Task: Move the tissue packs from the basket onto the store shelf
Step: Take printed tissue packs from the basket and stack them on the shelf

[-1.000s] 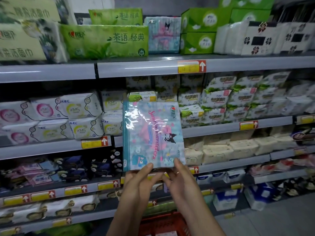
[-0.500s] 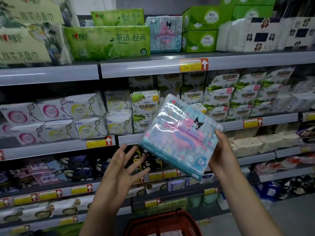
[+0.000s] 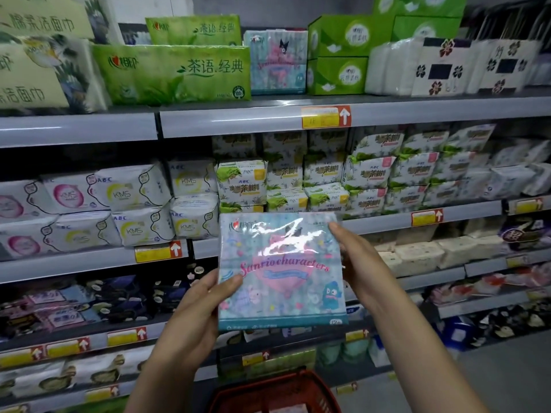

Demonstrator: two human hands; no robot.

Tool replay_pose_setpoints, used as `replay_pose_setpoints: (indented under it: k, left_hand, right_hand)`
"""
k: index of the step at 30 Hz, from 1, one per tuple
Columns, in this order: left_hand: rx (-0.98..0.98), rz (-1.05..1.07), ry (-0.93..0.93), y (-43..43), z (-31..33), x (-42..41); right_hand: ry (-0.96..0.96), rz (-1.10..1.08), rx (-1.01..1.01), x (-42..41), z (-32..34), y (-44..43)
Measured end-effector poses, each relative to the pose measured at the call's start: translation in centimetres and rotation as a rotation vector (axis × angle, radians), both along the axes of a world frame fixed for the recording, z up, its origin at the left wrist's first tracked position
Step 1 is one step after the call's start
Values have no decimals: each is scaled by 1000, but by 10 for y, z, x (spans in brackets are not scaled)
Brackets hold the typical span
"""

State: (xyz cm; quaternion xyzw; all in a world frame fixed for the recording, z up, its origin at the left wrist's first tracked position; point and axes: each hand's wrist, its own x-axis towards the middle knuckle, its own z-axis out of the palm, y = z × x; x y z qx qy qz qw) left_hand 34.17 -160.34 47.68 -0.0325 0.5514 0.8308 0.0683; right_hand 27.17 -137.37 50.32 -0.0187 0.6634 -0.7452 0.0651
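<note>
The store shelf [image 3: 238, 120] fills your view. Its top tier at 12 o'clock carries wide green packs [image 3: 173, 73] and, just right of them, a blue cartoon-printed pack [image 3: 277, 64]. At the centre you hold the matching tissue pack [image 3: 280, 272] upright, printed face toward you, in front of the middle tiers. The red basket [image 3: 274, 391] sits at 6 o'clock, mostly cut off by the frame edge, and its contents cannot be made out. Your left hand [image 3: 202, 302] grasps the pack's edge at 8 o'clock, thumb on the front. Your right hand [image 3: 357, 263] clasps the edge at 3 o'clock. Half a second ago the pack was tilted in your right hand alone, and your left hand was spread open off it.
</note>
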Motion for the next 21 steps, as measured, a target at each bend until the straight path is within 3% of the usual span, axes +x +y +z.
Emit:
replay_pose_setpoints:
  k: [21]
  left_hand:
    - [165, 159, -15, -8, 13, 8]
  right_hand:
    - [-85, -11, -197, 28, -3, -19]
